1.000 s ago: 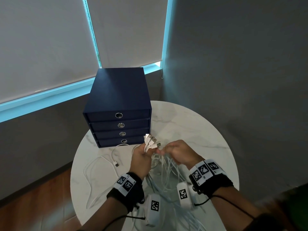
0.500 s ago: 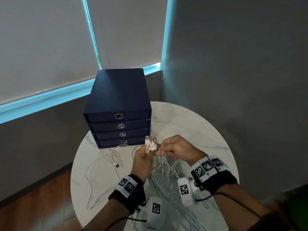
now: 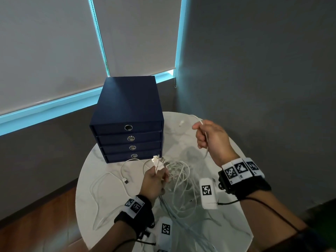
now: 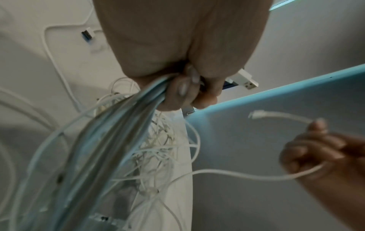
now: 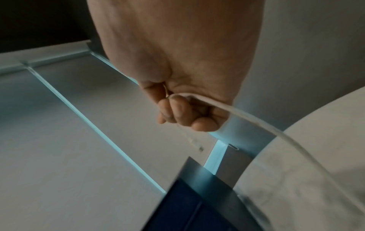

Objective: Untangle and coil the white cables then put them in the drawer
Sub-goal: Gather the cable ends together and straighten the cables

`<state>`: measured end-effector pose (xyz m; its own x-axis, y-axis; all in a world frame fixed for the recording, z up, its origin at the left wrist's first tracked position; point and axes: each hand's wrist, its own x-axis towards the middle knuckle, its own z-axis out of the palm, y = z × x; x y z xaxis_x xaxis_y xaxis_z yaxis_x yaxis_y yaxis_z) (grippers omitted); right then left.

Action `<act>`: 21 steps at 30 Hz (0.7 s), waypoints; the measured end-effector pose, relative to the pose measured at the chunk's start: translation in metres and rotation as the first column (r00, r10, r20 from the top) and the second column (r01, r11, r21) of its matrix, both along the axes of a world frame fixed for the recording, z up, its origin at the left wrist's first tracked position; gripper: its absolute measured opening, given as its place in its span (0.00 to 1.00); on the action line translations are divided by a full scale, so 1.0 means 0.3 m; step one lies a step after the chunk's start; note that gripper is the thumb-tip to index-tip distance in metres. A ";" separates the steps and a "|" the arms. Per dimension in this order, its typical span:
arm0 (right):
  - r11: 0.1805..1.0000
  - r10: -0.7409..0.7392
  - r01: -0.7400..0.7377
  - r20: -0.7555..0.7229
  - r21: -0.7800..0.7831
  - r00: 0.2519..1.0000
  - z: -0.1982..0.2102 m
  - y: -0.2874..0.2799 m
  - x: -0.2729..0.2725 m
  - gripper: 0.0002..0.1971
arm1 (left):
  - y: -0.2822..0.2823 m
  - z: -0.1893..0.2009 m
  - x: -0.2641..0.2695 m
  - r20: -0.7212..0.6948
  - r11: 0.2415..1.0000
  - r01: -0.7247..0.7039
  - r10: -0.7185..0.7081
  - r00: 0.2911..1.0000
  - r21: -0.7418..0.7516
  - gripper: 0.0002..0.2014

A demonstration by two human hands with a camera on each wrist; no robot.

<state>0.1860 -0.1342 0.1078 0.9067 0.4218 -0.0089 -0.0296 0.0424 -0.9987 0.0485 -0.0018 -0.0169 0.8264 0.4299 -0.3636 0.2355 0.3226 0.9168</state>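
My left hand (image 3: 154,180) (image 4: 187,90) grips a bundle of white cables (image 3: 179,180) (image 4: 110,140) just below their plugs (image 3: 157,161), which stick up in front of the drawer unit. The tangle hangs down onto the round marble table (image 3: 227,220). Raised to the right, my right hand (image 3: 209,137) (image 5: 183,112) holds a single white cable (image 3: 205,135) (image 4: 237,174) (image 5: 256,125), whose free plug end (image 3: 181,122) (image 4: 255,112) sticks out past the fingers. The navy drawer unit (image 3: 128,106) (image 5: 187,207) stands at the table's back with all its drawers closed.
A separate white cable (image 3: 109,179) with a USB plug (image 3: 125,180) (image 4: 87,34) lies looped on the table's left side. A grey wall rises close on the right, and window blinds hang behind the drawer unit. Wood floor shows at the lower left.
My right hand has pulled one cable out of the bundle, moving up and to the right, away from my left hand. The left hand stays put, still holding the plugs.
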 end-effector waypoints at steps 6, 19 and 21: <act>0.862 -0.506 0.507 0.047 0.000 0.861 -0.124 -0.180 0.163 0.15 | 0.053 0.071 -0.002 0.119 0.964 -0.162 0.190 0.975 -0.209 0.13; 0.649 -0.536 0.596 0.271 -0.473 0.799 -0.130 -0.426 0.197 0.22 | 0.077 0.362 0.081 0.422 0.963 -0.067 0.175 0.889 -0.259 0.16; 0.891 -0.229 0.253 0.107 -0.376 0.967 -0.105 -0.315 0.098 0.15 | 0.040 0.374 0.121 0.417 0.973 -0.019 0.116 0.902 -0.230 0.16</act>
<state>0.2155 -0.2288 0.0762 0.9839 0.1644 -0.0696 -0.0085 -0.3463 -0.9381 0.0848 0.0101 0.0954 0.8942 0.4415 -0.0742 -0.1898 0.5239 0.8304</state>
